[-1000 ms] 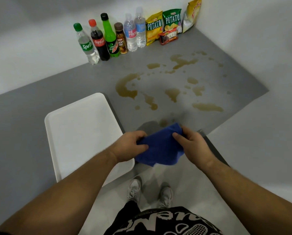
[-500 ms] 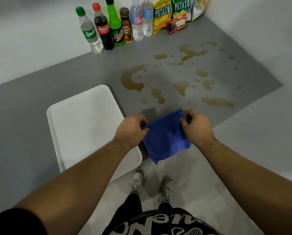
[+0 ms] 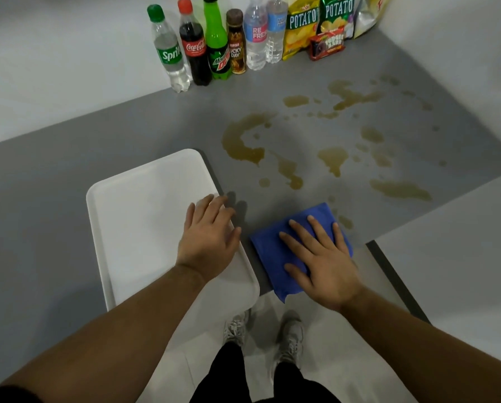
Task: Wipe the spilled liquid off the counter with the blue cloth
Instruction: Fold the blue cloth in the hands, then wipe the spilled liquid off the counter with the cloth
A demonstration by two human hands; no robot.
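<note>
1. Where both hands pinched the blue cloth [image 3: 275,251] in the air a moment ago, it now lies flat at the counter [image 3: 98,146] edge, just right of the white tray [image 3: 133,216].
2. Right hand [image 3: 320,258] presses it, fingers spread; left hand [image 3: 208,237] rests open on the tray.
3. Spilled liquid [image 3: 243,141] beyond looks untouched; wiping can begin.

Bare grey counter [image 3: 162,132] lies open toward twelve o'clock — a white tray [image 3: 144,216] blocks nine, bottles [image 3: 214,42] wall off eleven.

The blue cloth [image 3: 268,251] looks soft and matt; the white tray [image 3: 144,216] is smooth plastic; the grey counter [image 3: 104,135] is matt
</note>
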